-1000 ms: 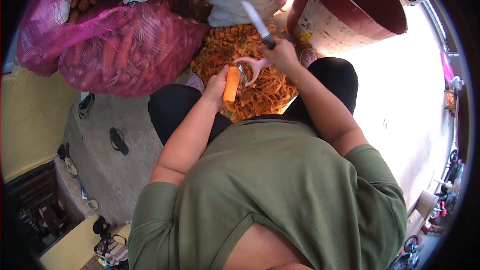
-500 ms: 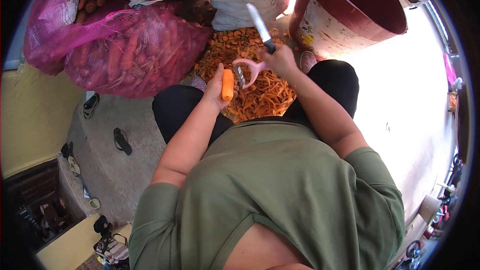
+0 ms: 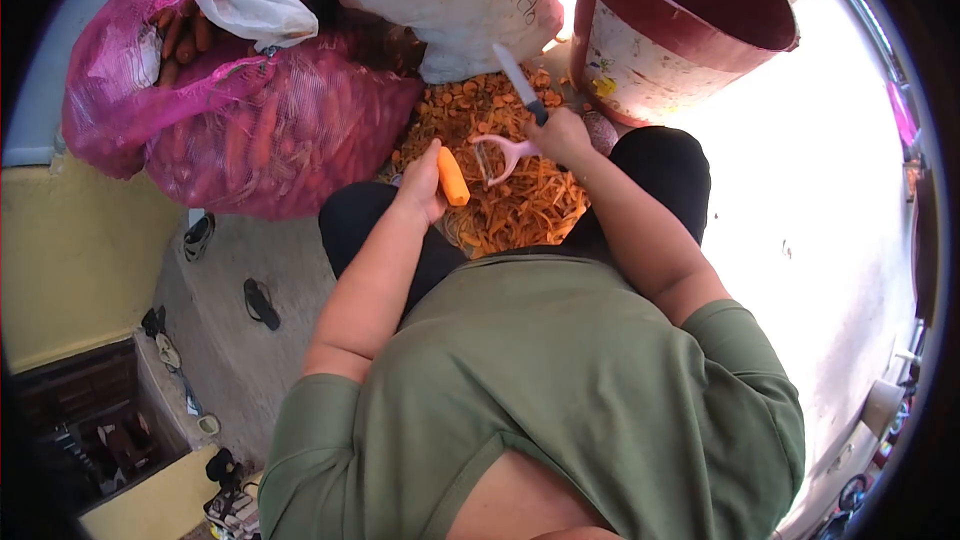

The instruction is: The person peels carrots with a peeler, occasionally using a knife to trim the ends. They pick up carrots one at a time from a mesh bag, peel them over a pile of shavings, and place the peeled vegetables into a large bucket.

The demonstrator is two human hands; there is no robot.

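Observation:
A bright orange peeled carrot is gripped in my left hand, which is closed round it. My right hand is closed on two tools at once. One is a pink peeler, whose blade points left toward the carrot with a small gap between. The other is a knife with a dark handle, its blade sticking up and away from me. Under both hands lies a heap of carrot peelings, with cut carrot ends at its far side.
Pink mesh sacks of carrots stand at the left. Behind the heap are a white sack marked "Dindo" and a large dark red bucket. Sandals lie on the floor to the left, near a step edge.
The carrot has tilted in my left hand, its top leaning left. My right hand, with peeler and knife, has dropped slightly. The whole view has shifted a little.

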